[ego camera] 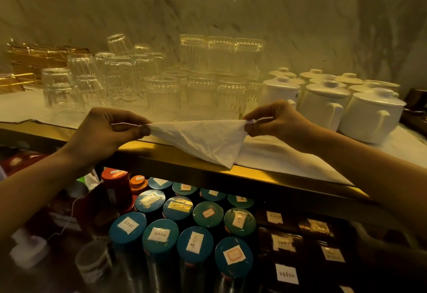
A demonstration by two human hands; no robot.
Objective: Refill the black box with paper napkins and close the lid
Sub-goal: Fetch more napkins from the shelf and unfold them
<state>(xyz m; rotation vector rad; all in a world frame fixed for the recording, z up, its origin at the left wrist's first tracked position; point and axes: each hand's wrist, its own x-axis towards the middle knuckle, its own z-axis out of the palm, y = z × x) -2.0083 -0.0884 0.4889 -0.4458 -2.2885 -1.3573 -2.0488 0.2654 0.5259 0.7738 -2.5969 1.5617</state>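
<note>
A white paper napkin (203, 139) hangs as a triangle between my two hands, its lower point touching the front edge of the shelf (175, 154). My left hand (104, 133) pinches its left corner between thumb and fingers. My right hand (275, 120) pinches the right corner. A flat white cloth or stack of napkins (284, 161) lies on the shelf just right of the hanging napkin. No black box is in view.
Upturned drinking glasses (161, 80) crowd the back of the shelf, white lidded ceramic mugs (367, 114) stand at the right. Below the shelf stand several teal-lidded labelled canisters (175, 228), red tins (115, 184) and dark labelled boxes (286, 244).
</note>
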